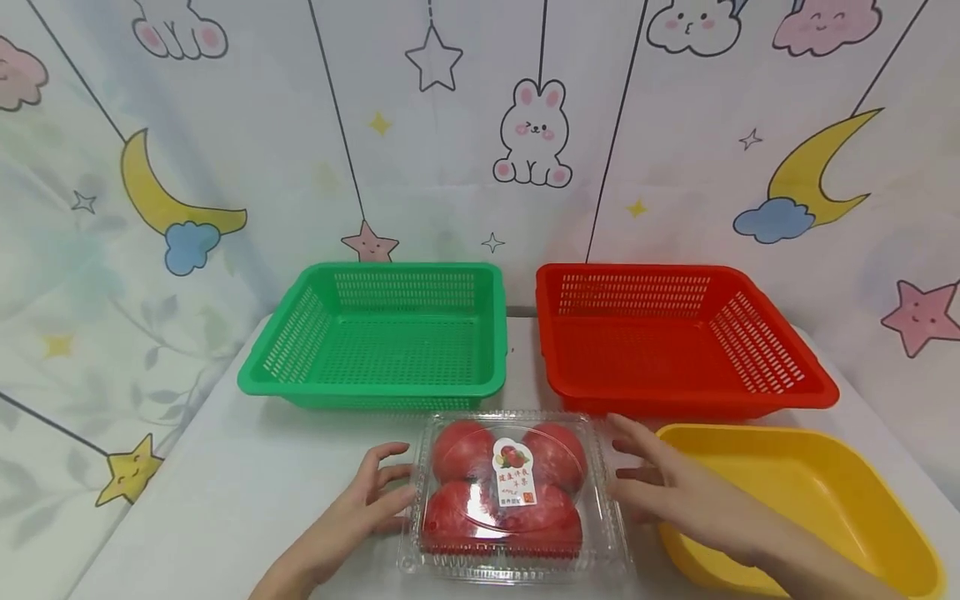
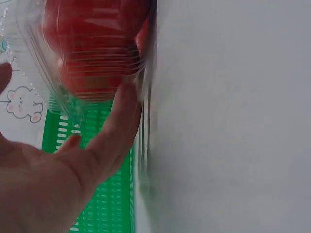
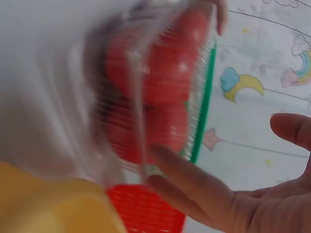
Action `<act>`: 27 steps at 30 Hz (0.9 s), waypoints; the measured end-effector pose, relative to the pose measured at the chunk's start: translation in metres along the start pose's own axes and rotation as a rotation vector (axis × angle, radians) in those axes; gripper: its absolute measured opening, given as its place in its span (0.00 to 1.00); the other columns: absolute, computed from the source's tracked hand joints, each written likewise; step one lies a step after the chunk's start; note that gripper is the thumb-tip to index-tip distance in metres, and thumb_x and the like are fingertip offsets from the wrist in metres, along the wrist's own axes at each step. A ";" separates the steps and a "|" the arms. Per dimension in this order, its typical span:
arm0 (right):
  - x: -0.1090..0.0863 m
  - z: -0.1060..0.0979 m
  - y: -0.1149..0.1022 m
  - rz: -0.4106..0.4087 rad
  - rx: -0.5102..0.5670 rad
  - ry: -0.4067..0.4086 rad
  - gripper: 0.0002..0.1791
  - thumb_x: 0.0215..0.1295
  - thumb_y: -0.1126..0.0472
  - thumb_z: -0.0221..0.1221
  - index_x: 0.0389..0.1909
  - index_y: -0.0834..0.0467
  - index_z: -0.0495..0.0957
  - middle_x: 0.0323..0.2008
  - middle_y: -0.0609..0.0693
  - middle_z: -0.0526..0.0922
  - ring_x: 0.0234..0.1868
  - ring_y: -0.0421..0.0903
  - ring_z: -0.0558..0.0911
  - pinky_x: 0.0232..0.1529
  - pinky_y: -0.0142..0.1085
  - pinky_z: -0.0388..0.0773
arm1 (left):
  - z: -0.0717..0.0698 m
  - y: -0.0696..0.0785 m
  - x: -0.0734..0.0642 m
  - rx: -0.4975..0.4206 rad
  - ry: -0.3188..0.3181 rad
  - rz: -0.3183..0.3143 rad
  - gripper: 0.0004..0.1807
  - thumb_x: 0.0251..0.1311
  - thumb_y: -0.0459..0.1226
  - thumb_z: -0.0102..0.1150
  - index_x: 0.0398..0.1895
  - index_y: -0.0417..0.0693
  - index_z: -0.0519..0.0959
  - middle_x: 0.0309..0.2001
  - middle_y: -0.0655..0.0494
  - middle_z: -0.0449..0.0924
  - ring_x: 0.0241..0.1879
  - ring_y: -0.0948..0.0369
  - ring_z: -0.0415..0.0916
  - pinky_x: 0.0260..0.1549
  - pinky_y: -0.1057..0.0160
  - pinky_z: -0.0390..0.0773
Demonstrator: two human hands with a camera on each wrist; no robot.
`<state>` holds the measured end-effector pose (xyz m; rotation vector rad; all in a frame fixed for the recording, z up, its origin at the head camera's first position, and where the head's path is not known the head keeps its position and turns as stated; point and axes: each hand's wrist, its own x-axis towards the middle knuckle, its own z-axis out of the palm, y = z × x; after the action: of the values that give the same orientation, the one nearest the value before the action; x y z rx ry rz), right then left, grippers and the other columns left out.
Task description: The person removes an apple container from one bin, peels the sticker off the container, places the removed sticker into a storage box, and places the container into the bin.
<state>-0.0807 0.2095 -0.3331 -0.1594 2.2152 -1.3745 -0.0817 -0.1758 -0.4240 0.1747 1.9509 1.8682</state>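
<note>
Head view: the clear box (image 1: 517, 572) of 4 red fruits (image 1: 557, 458) sits between the unclenched left hand (image 1: 362, 508) and right hand (image 1: 686, 500). Left wrist: fingers (image 2: 127, 99) at its lower side – best squeezed evenly. Right wrist: blurred, contact uncertain – match that height.

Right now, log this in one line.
clear box: red fruit inside | left hand: at its left | right hand: at its right
</note>
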 end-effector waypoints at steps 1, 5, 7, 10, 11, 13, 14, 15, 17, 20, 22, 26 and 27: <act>0.001 -0.002 -0.004 -0.037 -0.024 0.015 0.52 0.65 0.52 0.65 0.80 0.57 0.43 0.73 0.68 0.56 0.64 0.65 0.71 0.50 0.52 0.82 | 0.001 0.001 0.004 0.012 0.043 0.020 0.36 0.73 0.43 0.55 0.75 0.46 0.50 0.71 0.32 0.59 0.64 0.43 0.69 0.54 0.51 0.79; 0.011 -0.006 -0.019 -0.194 -0.152 0.115 0.43 0.66 0.53 0.65 0.76 0.59 0.57 0.69 0.63 0.67 0.60 0.60 0.76 0.47 0.49 0.84 | 0.007 0.003 0.025 0.040 0.211 0.121 0.33 0.72 0.41 0.57 0.74 0.43 0.58 0.70 0.37 0.63 0.66 0.42 0.67 0.56 0.53 0.77; 0.016 -0.003 -0.026 -0.252 -0.202 0.158 0.38 0.66 0.53 0.65 0.73 0.60 0.63 0.66 0.61 0.72 0.57 0.58 0.79 0.46 0.47 0.84 | 0.010 0.004 0.035 0.032 0.253 0.167 0.31 0.72 0.40 0.56 0.74 0.42 0.60 0.70 0.38 0.64 0.66 0.42 0.67 0.59 0.50 0.74; 0.024 0.002 -0.034 -0.279 -0.223 0.177 0.34 0.66 0.53 0.66 0.69 0.59 0.68 0.63 0.58 0.75 0.54 0.54 0.81 0.45 0.43 0.85 | 0.014 0.004 0.048 0.015 0.261 0.218 0.30 0.72 0.39 0.55 0.73 0.39 0.61 0.70 0.39 0.64 0.68 0.42 0.65 0.63 0.43 0.67; 0.028 0.005 -0.036 -0.286 -0.224 0.175 0.33 0.66 0.53 0.66 0.69 0.59 0.69 0.62 0.57 0.76 0.53 0.54 0.81 0.44 0.43 0.85 | 0.015 0.003 0.051 0.011 0.256 0.228 0.30 0.72 0.39 0.55 0.73 0.38 0.62 0.70 0.39 0.64 0.68 0.42 0.64 0.65 0.42 0.66; 0.034 0.009 -0.039 -0.299 -0.223 0.165 0.31 0.65 0.54 0.66 0.67 0.59 0.71 0.60 0.57 0.77 0.53 0.54 0.81 0.42 0.42 0.85 | 0.016 0.003 0.056 0.010 0.241 0.237 0.30 0.71 0.39 0.55 0.73 0.37 0.63 0.71 0.39 0.63 0.69 0.42 0.63 0.67 0.40 0.62; 0.038 0.011 -0.040 -0.307 -0.223 0.154 0.30 0.66 0.55 0.66 0.66 0.58 0.72 0.59 0.56 0.78 0.52 0.54 0.81 0.42 0.41 0.85 | 0.017 0.003 0.058 0.010 0.232 0.240 0.30 0.71 0.39 0.56 0.72 0.37 0.63 0.71 0.39 0.63 0.69 0.42 0.63 0.67 0.41 0.62; 0.042 0.013 -0.041 -0.312 -0.222 0.147 0.29 0.66 0.55 0.66 0.65 0.58 0.73 0.58 0.55 0.79 0.52 0.54 0.81 0.41 0.40 0.85 | 0.018 0.002 0.059 0.005 0.223 0.241 0.30 0.70 0.39 0.57 0.72 0.37 0.64 0.71 0.39 0.64 0.69 0.42 0.63 0.66 0.42 0.63; 0.048 0.018 -0.042 -0.328 -0.218 0.130 0.27 0.65 0.56 0.66 0.64 0.59 0.74 0.55 0.55 0.80 0.51 0.53 0.81 0.42 0.40 0.85 | 0.020 0.001 0.060 0.001 0.203 0.236 0.30 0.69 0.39 0.58 0.71 0.39 0.66 0.70 0.41 0.65 0.67 0.44 0.66 0.65 0.45 0.66; 0.056 0.024 -0.042 -0.331 -0.208 0.106 0.25 0.66 0.57 0.66 0.62 0.58 0.75 0.54 0.53 0.81 0.51 0.51 0.81 0.44 0.40 0.84 | 0.022 -0.001 0.060 -0.008 0.184 0.215 0.27 0.69 0.38 0.59 0.69 0.41 0.70 0.67 0.43 0.68 0.64 0.47 0.70 0.61 0.50 0.70; 0.060 0.029 -0.043 -0.332 -0.208 0.089 0.25 0.65 0.56 0.66 0.62 0.58 0.76 0.53 0.53 0.82 0.50 0.50 0.82 0.45 0.42 0.84 | 0.022 -0.001 0.059 -0.002 0.195 0.203 0.25 0.68 0.38 0.60 0.67 0.43 0.72 0.65 0.45 0.71 0.64 0.48 0.70 0.61 0.49 0.70; 0.067 0.036 -0.044 -0.332 -0.226 0.064 0.23 0.66 0.56 0.66 0.61 0.56 0.77 0.51 0.51 0.82 0.49 0.49 0.82 0.45 0.43 0.84 | 0.021 0.001 0.056 0.022 0.228 0.200 0.23 0.68 0.39 0.60 0.64 0.44 0.75 0.64 0.47 0.72 0.67 0.46 0.66 0.63 0.42 0.67; 0.069 0.038 -0.044 -0.337 -0.229 0.055 0.23 0.66 0.55 0.65 0.61 0.56 0.77 0.51 0.51 0.82 0.49 0.49 0.82 0.45 0.43 0.84 | 0.021 0.001 0.056 0.023 0.231 0.203 0.22 0.68 0.39 0.60 0.63 0.44 0.75 0.63 0.47 0.72 0.68 0.46 0.65 0.64 0.41 0.66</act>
<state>-0.1286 0.1334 -0.3332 -0.6075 2.4705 -1.2972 -0.1240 -0.1355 -0.4348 0.1766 2.1798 2.0754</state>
